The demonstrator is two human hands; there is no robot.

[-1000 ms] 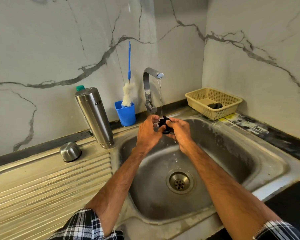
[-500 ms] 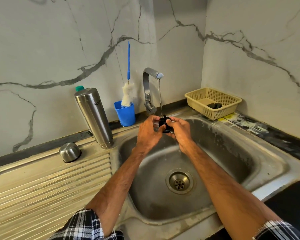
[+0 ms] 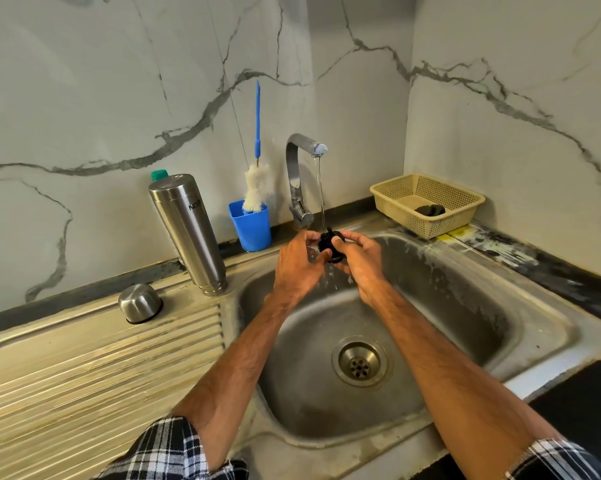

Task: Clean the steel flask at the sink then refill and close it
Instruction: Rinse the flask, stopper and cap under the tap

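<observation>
The steel flask [image 3: 188, 233] stands upside down on the drainboard, left of the sink basin [image 3: 465, 306]. Its domed steel cap [image 3: 140, 303] rests further left on the ribbed drainboard. My left hand [image 3: 297, 263] and my right hand [image 3: 359, 259] meet over the basin and both hold a small black stopper [image 3: 328, 245]. A thin stream of water falls from the tap [image 3: 300, 174] onto the stopper and drips off below my fingers.
A blue cup [image 3: 251, 225] with a blue-handled bottle brush [image 3: 256, 181] stands between flask and tap. A green-capped bottle [image 3: 159, 174] peeks out behind the flask. A beige basket [image 3: 427, 202] holding a dark object sits at the back right. The drain [image 3: 359, 363] lies below my arms.
My hands stay under the running water and shift only slightly as the fingers work around the black stopper. Nothing else has moved.
</observation>
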